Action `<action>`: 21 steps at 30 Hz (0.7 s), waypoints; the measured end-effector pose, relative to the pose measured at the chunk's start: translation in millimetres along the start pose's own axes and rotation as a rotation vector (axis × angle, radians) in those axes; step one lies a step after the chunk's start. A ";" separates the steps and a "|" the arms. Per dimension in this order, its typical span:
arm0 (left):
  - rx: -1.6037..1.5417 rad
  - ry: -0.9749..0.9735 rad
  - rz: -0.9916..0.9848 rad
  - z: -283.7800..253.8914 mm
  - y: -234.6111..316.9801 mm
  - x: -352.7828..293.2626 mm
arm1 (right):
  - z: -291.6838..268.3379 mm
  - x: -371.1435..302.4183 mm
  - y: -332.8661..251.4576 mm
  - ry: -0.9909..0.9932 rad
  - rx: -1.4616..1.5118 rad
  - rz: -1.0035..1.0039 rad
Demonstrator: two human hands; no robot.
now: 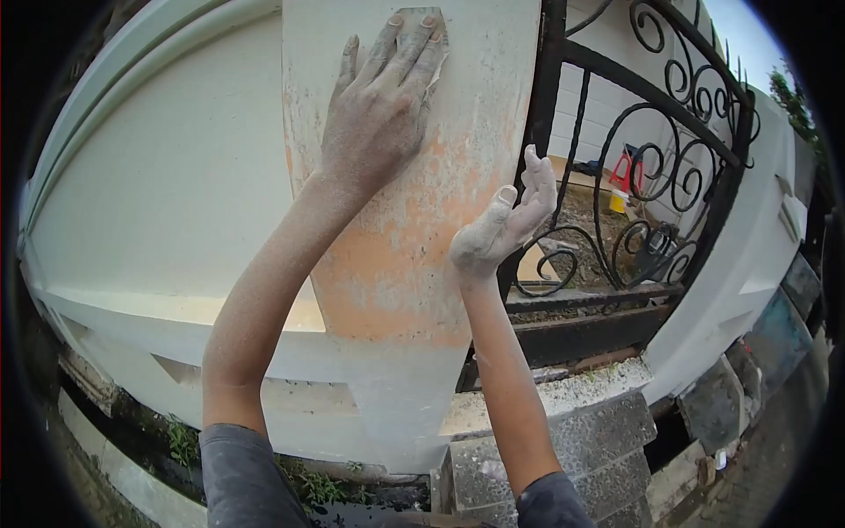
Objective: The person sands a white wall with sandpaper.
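My left hand (378,119) is high on the pillar (400,264), coated in pale dust. Its stretched fingers press a thin grey piece of sandpaper (443,48) flat against the surface; most of the sheet is hidden beneath them. The thumb is out of sight. White paint on the pillar is worn away in patches, with orange showing through. Beside the pillar's right edge, my right hand (506,220) is raised and dusty too, thumb apart from its loosely curved fingers. It holds nothing, and whether it touches the pillar edge or gate frame I cannot tell.
A black wrought-iron gate (651,106) with scrolls adjoins the pillar. Behind it are a red stand (627,167) and a yellow bucket (619,201). The cream wall (158,194) extends left. Below run a drain with plants (183,443) and stone-like slabs (598,440).
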State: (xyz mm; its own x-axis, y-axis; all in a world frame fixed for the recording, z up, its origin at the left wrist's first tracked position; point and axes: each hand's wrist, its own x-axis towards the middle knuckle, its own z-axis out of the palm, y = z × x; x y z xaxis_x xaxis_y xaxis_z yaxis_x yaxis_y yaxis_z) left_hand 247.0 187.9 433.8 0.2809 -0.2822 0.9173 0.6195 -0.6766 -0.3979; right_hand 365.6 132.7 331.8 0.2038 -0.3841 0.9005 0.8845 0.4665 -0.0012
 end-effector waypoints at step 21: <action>-0.066 -0.346 0.259 -5.1 23.5 -62.9 | -3.7 -1.1 10.3 0.063 0.009 -0.052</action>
State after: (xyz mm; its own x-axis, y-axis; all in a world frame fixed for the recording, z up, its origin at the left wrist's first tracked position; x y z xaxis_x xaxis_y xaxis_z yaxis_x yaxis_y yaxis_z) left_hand 240.1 186.2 366.9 0.6566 -0.2118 0.7239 0.4513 -0.6587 -0.6020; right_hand 376.0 134.9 329.2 0.1842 -0.4567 0.8704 0.8909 0.4515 0.0484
